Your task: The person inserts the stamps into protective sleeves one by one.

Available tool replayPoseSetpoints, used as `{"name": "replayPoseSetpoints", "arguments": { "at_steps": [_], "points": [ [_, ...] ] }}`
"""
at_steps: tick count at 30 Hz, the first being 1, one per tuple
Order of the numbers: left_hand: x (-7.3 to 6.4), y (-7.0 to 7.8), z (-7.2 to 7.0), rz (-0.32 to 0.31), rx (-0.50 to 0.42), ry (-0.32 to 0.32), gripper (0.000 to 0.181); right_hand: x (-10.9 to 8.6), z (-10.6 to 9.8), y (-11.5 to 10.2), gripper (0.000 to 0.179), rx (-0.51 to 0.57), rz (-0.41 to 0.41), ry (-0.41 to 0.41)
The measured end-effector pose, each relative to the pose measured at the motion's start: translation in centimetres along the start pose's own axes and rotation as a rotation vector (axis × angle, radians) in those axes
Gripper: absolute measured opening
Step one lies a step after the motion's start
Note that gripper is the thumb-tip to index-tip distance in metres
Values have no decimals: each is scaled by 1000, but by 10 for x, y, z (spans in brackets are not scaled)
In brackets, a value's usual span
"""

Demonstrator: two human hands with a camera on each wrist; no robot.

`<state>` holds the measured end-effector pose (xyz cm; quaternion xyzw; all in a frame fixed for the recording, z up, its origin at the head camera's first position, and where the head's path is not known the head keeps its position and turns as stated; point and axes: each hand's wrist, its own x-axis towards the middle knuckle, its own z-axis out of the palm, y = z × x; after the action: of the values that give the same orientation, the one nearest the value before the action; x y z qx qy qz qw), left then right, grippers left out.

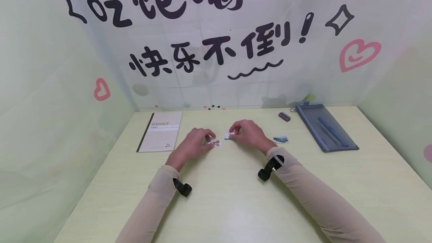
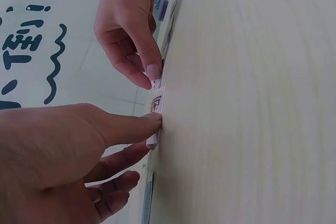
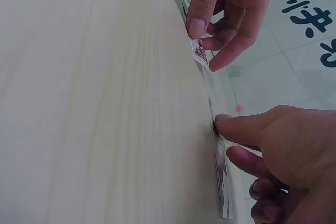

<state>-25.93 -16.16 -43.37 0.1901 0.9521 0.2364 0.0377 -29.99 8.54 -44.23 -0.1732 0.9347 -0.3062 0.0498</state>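
Note:
Between thumb and fingers my left hand (image 1: 195, 143) pinches a small stamp-like paper piece (image 1: 216, 143) with a reddish print, low over the table. The left wrist view shows the thumb lying across this printed piece (image 2: 156, 102). My right hand (image 1: 249, 133) is just to the right and holds a second small paper piece (image 1: 227, 136), white with a blue edge, at its thumb and fingertips. A narrow gap separates the two pieces in the head view. A third small piece with a blue picture (image 1: 281, 139) lies on the table beside the right wrist.
A lined notebook (image 1: 160, 132) marked Gambit lies at the left. Farther right are a dark eraser-like block (image 1: 284, 116) and a blue mesh zip pouch (image 1: 325, 127) with a pen-like blue item inside. A printed cloth wall (image 1: 216, 85) rises behind the pale table (image 1: 222, 198).

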Motion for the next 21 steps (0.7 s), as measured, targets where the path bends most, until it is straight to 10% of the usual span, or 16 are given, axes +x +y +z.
{"name": "replayPoseSetpoints", "arguments": {
  "at_steps": [21],
  "points": [
    [-7, -10, 4, 21, -183, 96, 13, -4, -1, 1, 22, 22, -41, -65]
  ]
}}
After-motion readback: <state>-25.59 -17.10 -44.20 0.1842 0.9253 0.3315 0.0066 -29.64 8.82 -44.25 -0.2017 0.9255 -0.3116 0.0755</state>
